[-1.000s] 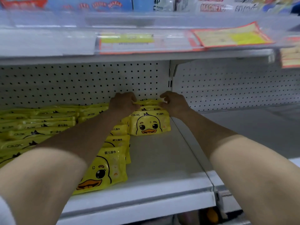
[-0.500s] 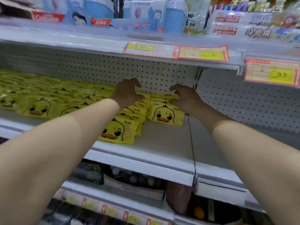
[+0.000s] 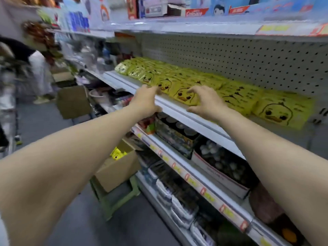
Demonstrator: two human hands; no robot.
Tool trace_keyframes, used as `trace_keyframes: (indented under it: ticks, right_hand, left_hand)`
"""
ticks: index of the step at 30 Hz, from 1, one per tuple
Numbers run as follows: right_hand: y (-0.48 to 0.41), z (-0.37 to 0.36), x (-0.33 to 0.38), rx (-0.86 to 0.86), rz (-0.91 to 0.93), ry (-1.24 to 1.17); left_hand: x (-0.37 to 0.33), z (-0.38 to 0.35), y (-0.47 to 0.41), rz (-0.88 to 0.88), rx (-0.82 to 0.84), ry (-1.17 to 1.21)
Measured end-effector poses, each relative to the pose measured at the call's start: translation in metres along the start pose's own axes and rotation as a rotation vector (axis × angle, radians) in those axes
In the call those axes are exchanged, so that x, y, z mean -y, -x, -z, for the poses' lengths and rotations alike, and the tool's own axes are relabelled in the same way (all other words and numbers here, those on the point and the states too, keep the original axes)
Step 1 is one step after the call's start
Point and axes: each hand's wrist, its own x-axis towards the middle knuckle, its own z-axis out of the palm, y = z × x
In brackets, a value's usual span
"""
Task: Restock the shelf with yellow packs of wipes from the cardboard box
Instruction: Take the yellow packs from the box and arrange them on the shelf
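Shop aisle, white shelf [image 3: 177,111] with pegboard back [image 3: 230,57].
- Yellow packs of wipes [image 3: 276,110]: duck-face fronts, ranked along the shelf from its left end to past the right hand, front row at the shelf's front edge.
- Left hand [image 3: 144,101]: at the front edge, fingers loosely spread and curved, holding nothing.
- Right hand [image 3: 205,103]: at the front edge before one pack, fingers spread, empty; contact cannot be told.
- Cardboard box [image 3: 120,171]: below left on a green stool [image 3: 113,197], flaps open, yellow packs inside.
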Motion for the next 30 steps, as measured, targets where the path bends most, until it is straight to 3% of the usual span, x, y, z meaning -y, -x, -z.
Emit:
trace_keyframes:
  ticks: [9,19,30]
  right_hand:
    - [-0.033,-0.068,0.132,0.169,0.219,0.004]
    - [-0.097,-0.174,0.283,0.284,0.293,0.010]
    - [-0.156,-0.302,0.351,0.447,0.205,-0.012]
  left_hand:
    - [0.147,0.046,0.055,0.194,0.007,-0.147]
    - [0.329,0.084,0.063,0.228,0.054,-0.234]
    - [0.467,0.040,0.029,0.208,0.202,-0.144]
